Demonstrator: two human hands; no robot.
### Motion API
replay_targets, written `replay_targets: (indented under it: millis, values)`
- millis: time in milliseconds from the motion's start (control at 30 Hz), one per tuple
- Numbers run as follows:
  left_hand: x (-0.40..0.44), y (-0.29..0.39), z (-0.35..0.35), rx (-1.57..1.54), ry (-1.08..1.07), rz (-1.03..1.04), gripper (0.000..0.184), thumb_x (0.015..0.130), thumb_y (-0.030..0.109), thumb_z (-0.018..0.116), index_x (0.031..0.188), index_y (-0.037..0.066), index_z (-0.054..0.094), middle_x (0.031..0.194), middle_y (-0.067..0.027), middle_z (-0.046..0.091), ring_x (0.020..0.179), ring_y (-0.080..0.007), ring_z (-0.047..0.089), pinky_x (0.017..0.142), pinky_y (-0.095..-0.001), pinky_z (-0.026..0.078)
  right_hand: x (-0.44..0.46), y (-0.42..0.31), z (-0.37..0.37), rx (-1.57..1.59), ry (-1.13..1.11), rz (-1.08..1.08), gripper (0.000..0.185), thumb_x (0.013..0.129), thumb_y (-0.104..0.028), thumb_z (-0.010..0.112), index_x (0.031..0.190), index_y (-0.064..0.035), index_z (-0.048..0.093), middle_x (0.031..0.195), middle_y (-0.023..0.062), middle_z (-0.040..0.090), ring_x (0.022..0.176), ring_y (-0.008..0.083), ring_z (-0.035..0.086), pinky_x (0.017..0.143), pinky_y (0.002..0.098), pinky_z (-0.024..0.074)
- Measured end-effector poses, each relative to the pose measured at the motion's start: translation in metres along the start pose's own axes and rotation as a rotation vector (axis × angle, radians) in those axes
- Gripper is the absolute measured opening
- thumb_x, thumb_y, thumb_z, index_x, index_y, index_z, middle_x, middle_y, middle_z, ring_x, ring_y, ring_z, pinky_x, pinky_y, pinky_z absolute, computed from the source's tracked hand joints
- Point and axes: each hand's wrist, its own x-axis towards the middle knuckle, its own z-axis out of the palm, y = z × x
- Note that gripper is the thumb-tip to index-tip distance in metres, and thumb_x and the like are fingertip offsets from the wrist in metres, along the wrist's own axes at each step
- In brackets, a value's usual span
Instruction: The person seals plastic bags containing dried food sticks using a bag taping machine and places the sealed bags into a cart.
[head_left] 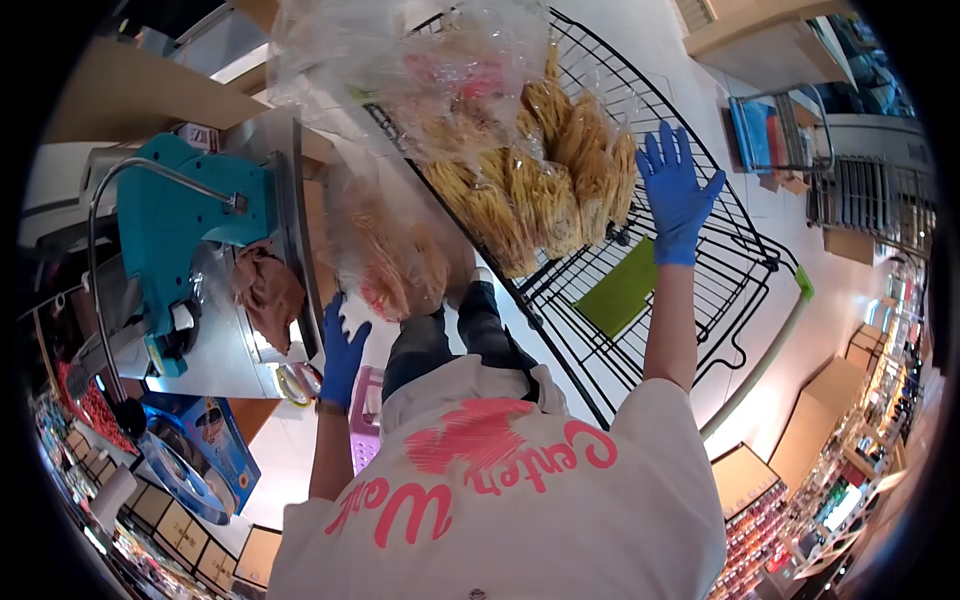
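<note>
My right hand (677, 190), in a blue glove, is spread open over the side of a black wire cart (700, 290), beside the bagged goods. In the cart stand several clear bags of long yellowish-brown sticks (550, 200), with more clear plastic bags (450, 80) at its far end. My left hand (343, 350), also blue-gloved, has its fingers apart near the edge of the metal counter and holds nothing I can see. Just beyond it is a clear bag with brownish contents and a red label (385, 265). A green panel (615, 290) lies on the cart's wires.
A teal machine (160, 220) stands on the metal counter (225, 365) at left, with a crumpled brown bag (268, 295) beside it. A pink plastic basket (367, 415) is below my left hand. Another cart (785, 130) holds blue and red items at right.
</note>
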Motion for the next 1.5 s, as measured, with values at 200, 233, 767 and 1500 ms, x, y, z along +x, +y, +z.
replay_targets:
  millis: [200,233,767,1500]
  values:
    - [0.117,-0.02,0.027,0.406,0.215,0.419,0.083,0.074,0.026,0.068,0.139,0.006,0.021,0.142,-0.0244,0.016,0.133,-0.0371,0.015,0.107,-0.0397,0.017,-0.048,0.015,0.08,-0.002,-0.251,0.11,0.097,0.074,-0.063,0.052,0.141,-0.006,0.011,0.146,0.0173,0.014,0.132,0.0351,0.019,0.108,0.0486,0.0143]
    - [0.136,-0.022,0.029,0.479,0.278,0.451,0.086,0.073,0.027,0.069,0.139,0.005,0.019,0.142,-0.0248,0.014,0.132,-0.0375,0.014,0.108,-0.0396,0.015,-0.056,0.021,0.089,-0.021,-0.252,0.125,0.1,0.073,-0.063,0.054,0.142,-0.0059,0.008,0.146,0.0176,0.011,0.133,0.0354,0.017,0.108,0.0483,0.0134]
    - [0.252,-0.021,0.015,1.171,-0.311,-0.023,0.039,0.081,0.034,0.052,0.109,0.007,0.057,0.106,-0.0167,0.059,0.099,-0.0354,0.056,0.086,-0.0484,0.042,-0.176,0.165,0.139,-0.705,-0.032,0.677,0.021,0.087,-0.017,0.051,0.098,-0.0002,0.059,0.07,0.0003,0.05,0.057,0.0053,0.041,0.051,0.0203,0.0356]
    - [-0.034,-0.002,0.084,0.526,-0.364,0.355,0.048,0.084,0.024,0.05,0.128,0.012,0.036,0.067,-0.0176,0.059,0.059,-0.0349,0.059,0.053,-0.0455,0.045,-0.079,0.335,0.06,-1.588,-0.782,-0.34,0.008,0.072,-0.004,0.052,0.078,-0.0015,0.055,0.078,0.0153,0.055,0.074,0.0345,0.055,0.067,0.0396,0.045]
